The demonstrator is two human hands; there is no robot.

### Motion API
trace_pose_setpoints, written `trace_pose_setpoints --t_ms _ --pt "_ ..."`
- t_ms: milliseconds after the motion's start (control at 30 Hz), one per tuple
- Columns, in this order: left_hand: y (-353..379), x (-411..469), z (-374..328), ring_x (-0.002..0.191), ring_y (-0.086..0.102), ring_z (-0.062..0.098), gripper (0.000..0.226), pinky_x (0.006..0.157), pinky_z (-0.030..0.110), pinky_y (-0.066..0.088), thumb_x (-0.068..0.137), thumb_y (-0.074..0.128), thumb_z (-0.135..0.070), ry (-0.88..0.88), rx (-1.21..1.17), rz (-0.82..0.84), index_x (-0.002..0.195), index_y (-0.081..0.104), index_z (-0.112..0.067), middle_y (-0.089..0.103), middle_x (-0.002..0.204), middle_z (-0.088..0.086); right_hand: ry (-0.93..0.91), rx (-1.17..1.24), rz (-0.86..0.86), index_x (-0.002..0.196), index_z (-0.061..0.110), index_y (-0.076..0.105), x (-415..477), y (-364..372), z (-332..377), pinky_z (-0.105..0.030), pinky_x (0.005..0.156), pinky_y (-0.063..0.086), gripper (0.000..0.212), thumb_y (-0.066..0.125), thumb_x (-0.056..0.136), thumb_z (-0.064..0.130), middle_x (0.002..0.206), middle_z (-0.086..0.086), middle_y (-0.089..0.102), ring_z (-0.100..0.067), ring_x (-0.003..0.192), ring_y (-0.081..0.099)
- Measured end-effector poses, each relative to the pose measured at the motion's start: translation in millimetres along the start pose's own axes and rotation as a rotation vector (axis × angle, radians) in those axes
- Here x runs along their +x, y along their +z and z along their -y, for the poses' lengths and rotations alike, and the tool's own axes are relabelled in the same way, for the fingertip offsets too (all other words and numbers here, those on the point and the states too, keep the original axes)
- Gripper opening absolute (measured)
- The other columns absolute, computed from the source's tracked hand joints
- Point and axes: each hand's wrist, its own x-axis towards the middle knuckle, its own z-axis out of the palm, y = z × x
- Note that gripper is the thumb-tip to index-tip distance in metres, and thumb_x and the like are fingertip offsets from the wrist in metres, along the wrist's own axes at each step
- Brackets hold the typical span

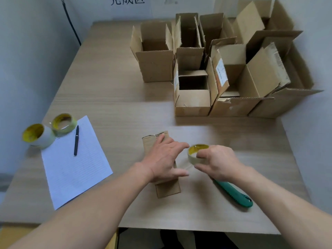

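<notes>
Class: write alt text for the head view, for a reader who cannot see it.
The left hand presses a small carton on the table while the right hand holds a tape roll. Open boxes stand behind.

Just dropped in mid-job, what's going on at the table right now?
A person is taping up a small cardboard box near the front of the table. The left hand presses flat on the box, while the right hand holds a tape roll beside it, what looks like a clear strip running between roll and box. A green knife lies by the right wrist. Open boxes stand at the far right.
</notes>
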Motion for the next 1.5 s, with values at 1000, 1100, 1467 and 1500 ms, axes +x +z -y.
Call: trace_pose_setpoints --t_ms 1000,1100,1467,1500 --pt "6 28 -22 0.085 0.055 0.002 0.018 0.120 0.043 0.000 0.073 0.081 -0.027 -0.414 -0.372 -0.085 0.070 0.067 -0.037 0.063 0.062 -0.020 0.256 0.668 -0.281 0.116 0.026 0.061 -123 84 31 -0.026 0.074 0.043 0.025 0.052 0.093 0.025 0.096 0.012 0.061 -0.006 0.087 0.055" --pt "5 28 -23 0.078 0.054 -0.005 0.019 0.120 0.043 0.000 0.073 0.081 -0.027 -0.408 -0.381 -0.079 0.068 0.066 -0.037 0.062 0.061 -0.021 0.217 0.650 -0.265 0.119 0.025 0.062 -114 83 36 -0.029 0.076 0.047 0.029 0.050 0.093 0.029 0.099 0.011 0.062 -0.007 0.089 0.056" --pt "6 28 -24 0.083 0.050 -0.004 0.015 0.121 0.042 -0.001 0.073 0.081 -0.028 -0.419 -0.367 -0.092 0.072 0.068 -0.037 0.060 0.060 -0.022 0.191 0.579 -0.226 0.122 0.026 0.060 -98 89 40 -0.032 0.072 0.048 0.031 0.048 0.094 0.030 0.099 0.010 0.060 -0.012 0.089 0.057" --pt "6 28 -24 0.084 0.051 -0.005 0.015 0.120 0.042 -0.001 0.073 0.081 -0.028 -0.418 -0.363 -0.094 0.072 0.068 -0.037 0.061 0.061 -0.021 0.198 0.547 -0.223 0.123 0.027 0.059 -98 88 40 -0.034 0.070 0.048 0.032 0.046 0.094 0.033 0.100 0.009 0.060 -0.015 0.090 0.058"
